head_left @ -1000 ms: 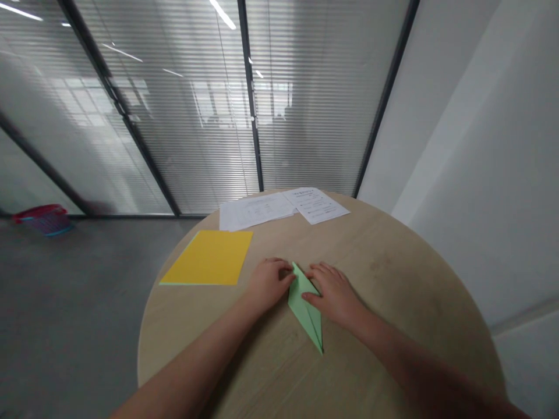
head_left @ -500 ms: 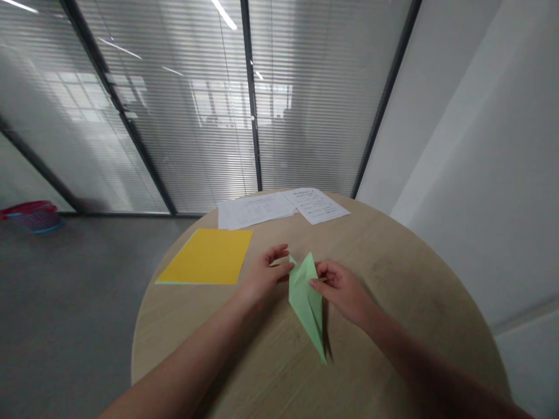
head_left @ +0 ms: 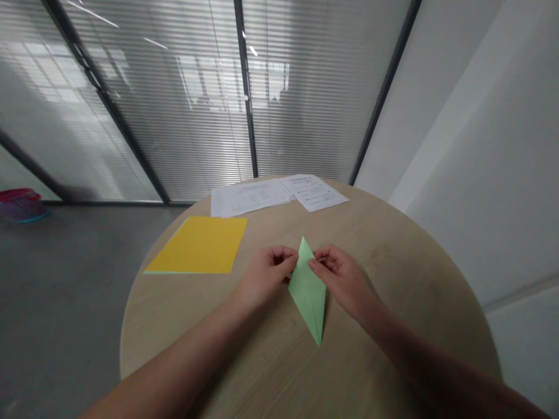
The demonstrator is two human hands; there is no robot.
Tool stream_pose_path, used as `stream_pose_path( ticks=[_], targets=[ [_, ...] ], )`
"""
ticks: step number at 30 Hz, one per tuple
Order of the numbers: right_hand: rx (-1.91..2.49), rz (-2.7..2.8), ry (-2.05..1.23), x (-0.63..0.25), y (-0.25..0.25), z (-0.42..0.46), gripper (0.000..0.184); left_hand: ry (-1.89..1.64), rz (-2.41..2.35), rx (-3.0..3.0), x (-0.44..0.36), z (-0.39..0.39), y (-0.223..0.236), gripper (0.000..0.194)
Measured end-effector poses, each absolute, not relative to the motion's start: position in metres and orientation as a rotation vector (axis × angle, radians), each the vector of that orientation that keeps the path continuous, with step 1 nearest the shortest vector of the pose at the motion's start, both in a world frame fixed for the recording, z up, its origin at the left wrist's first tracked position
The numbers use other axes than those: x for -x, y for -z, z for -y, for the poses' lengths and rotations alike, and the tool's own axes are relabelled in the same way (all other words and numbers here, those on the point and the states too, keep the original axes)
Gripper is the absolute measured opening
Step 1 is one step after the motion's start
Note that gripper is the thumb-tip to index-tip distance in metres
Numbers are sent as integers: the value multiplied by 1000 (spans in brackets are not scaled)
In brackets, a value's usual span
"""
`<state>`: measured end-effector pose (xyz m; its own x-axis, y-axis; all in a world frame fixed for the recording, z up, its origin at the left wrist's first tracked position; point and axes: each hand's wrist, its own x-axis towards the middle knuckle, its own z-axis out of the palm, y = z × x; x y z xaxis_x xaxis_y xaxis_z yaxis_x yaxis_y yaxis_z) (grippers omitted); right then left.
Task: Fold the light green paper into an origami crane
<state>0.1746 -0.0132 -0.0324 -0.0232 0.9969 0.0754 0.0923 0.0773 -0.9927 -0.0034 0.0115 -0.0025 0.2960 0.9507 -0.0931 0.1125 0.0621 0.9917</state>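
Over the middle of a round wooden table (head_left: 406,279), a folded green paper (head_left: 309,294) sat between two bare hands, a long diamond with one point facing far and the other facing near. The left hand (head_left: 267,269) had come in from the near left, its forearm (head_left: 183,361) slanting across the table, with thumb and forefinger pinched together on the paper's far left edge and the other fingers curled in. The right hand (head_left: 343,276) met the opposite edge, its forearm (head_left: 419,355) slanting in from the near right; its thumb lay on top of the paper while the bent fingers gathered behind that edge, partly hidden. The hands stood apart, just the paper's width between them, both gripping it. How far the paper was raised from the wood could not be told. Left of the left hand lay a yellow sheet (head_left: 203,245), and at the far edge lay white printed pages (head_left: 253,198).
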Motion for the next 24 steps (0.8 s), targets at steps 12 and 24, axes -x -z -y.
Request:
stream_pose_path(
  ticks=[12,24],
  targets=[
    [1234,1229,-1084,-170,19,17,32,-933,-1080,-1388,-4,-5,0,29],
    [1230,1259,-1072,-173,18,20,30,-901,-1085,-1274,-2,-4,2,29]
  ],
)
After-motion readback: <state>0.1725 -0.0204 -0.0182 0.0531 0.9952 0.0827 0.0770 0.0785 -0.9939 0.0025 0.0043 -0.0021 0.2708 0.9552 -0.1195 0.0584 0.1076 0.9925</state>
